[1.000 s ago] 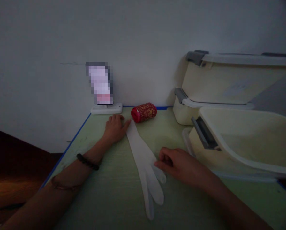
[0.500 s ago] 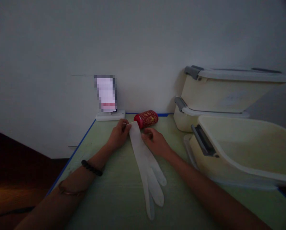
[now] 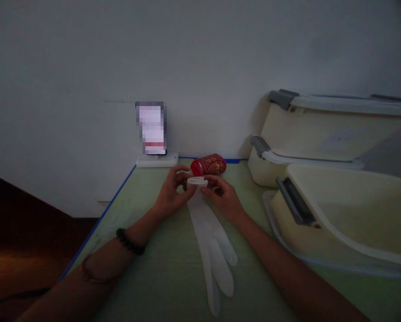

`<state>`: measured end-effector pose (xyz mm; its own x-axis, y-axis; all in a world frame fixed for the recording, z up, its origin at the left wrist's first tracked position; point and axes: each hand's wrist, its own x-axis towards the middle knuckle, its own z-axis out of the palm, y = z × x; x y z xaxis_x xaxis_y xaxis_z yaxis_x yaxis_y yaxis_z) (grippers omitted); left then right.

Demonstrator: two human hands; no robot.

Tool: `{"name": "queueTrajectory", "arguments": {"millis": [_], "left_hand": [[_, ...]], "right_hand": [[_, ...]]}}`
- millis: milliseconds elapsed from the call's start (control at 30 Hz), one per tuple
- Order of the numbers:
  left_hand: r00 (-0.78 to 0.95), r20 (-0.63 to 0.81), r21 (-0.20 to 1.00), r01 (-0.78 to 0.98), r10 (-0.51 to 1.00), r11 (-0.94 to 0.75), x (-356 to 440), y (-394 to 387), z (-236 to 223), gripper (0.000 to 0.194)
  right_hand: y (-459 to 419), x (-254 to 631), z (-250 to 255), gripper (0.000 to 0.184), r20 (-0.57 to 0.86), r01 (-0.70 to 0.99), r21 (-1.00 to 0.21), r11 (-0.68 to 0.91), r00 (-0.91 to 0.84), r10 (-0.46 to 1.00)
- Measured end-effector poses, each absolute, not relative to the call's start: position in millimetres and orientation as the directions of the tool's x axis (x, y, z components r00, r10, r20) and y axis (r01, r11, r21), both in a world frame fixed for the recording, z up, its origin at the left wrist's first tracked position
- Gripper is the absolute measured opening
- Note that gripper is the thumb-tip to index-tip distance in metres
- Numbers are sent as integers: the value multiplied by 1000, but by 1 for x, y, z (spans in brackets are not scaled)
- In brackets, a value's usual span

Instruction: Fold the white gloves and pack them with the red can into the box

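A white rubber-like glove (image 3: 207,232) lies flat on the green tabletop (image 3: 147,277), its fingers pointing toward me. At the far end its cuff is lifted, and the rim forms a narrow opening. My left hand (image 3: 176,190) pinches the left side of the cuff between thumb and fingers. On the right side, my right hand (image 3: 222,197) grips the cuff in the same way. Just behind the cuff a red can (image 3: 209,165) with gold patterning lies on its side. Some of my fingertips are hidden behind the cuff.
A lit phone (image 3: 152,129), its screen blurred out, stands on a white base (image 3: 156,160) at the table's back left. On the right are an open cream bin (image 3: 321,228) and, behind it, stacked cream bins (image 3: 308,125) with grey latches. A wall rises behind the table.
The cuff has been raised off the table and its rim now shows as an opening. My right hand has closed on the cuff's right side; my left still holds the other side.
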<state>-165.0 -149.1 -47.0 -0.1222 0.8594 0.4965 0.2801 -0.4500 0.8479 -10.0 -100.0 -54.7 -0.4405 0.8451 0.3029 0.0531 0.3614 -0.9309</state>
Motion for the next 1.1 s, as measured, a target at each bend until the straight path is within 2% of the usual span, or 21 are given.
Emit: {"name": "queueTrajectory", "arguments": {"millis": [133, 233, 333, 433, 533, 633, 767, 933, 1100], "left_hand": [[-64, 532, 814, 315, 844, -489, -165, -154, -48, 39], [-62, 540, 798, 355, 839, -487, -165, -157, -48, 36], [-82, 544, 776, 429, 835, -464, -164, -160, -48, 23], [-65, 540, 751, 488, 839, -445, -164, -164, -47, 12], [-46, 542, 730, 521, 839, -443, -166, -168, -47, 26], [12, 438, 698, 626, 899, -349, -170, -171, -47, 42], [64, 266, 652, 723, 962, -228, -174, -172, -46, 26], [236, 193, 724, 621, 953, -300, -179, -174, -41, 19], [415, 223, 648, 612, 882, -452, -186, -173, -36, 15]], "right_hand": [[-102, -9, -55, 20, 344, 39, -917, 396, -423, 838], [-103, -10, -54, 27, 383, -4, -907, 420, -418, 823], [-104, -11, -49, 30, 441, 7, -867, 497, -451, 776], [-105, -10, -40, 20, 489, 58, -814, 578, -469, 736], [-105, -7, -30, 21, 497, 116, -775, 621, -495, 713], [-105, -3, -20, 30, 491, 156, -723, 673, -570, 659], [-115, 7, -4, 19, 480, 152, -654, 741, -674, 562], [-140, 25, 12, 14, 478, 122, -596, 794, -740, 473], [-157, 45, 10, 17, 415, 136, -606, 784, -787, 457]]}}
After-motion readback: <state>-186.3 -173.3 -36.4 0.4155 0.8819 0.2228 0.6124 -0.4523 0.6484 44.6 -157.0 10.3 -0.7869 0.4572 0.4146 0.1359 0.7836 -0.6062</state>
